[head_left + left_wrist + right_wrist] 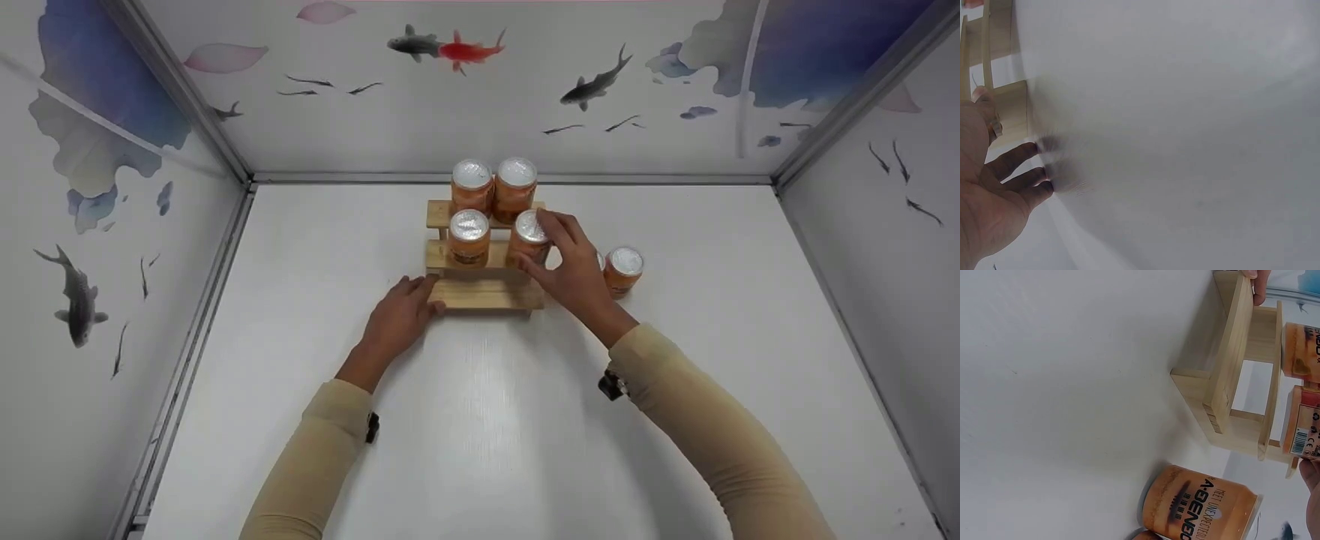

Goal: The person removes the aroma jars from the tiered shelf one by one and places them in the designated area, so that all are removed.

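Observation:
A small three-step wooden rack (487,294) stands on the white table. My left hand (399,315) holds the left end of its lowest step between thumb and forefinger; the other fingers (1022,180) reach down to the tabletop. On the middle step, at the right, my right hand (574,274) grips an orange can (525,246) with a silver lid, thumb on the near side and fingers around the far right. To its left is a matching can (469,246). Two more cans, one at left (472,193) and one at right (515,196), stand upright on the top step.
Right of the rack another orange can (624,271) stands on the table, with a second can (601,260) mostly hidden behind my right hand. A printed back wall (495,112) rises behind the rack, and side walls flank the table.

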`<move>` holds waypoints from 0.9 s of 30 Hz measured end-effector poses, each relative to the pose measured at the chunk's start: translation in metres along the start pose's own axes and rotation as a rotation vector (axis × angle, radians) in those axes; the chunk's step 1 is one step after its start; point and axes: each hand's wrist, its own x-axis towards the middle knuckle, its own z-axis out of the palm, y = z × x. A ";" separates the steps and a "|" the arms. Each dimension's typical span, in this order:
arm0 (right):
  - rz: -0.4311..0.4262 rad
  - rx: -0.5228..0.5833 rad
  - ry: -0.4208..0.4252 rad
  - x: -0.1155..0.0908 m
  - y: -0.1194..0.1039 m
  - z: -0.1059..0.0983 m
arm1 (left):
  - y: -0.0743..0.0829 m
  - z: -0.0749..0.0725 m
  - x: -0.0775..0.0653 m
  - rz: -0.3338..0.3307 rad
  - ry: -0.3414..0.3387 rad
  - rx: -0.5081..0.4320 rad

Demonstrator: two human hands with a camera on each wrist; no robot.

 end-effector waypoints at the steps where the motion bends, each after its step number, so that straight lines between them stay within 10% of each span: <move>1: 0.002 0.003 0.003 -0.001 0.000 -0.001 | 0.000 0.000 0.000 -0.001 0.000 -0.001; 27: -0.003 -0.020 0.034 -0.016 0.005 -0.015 | -0.001 0.001 0.000 0.013 0.007 -0.008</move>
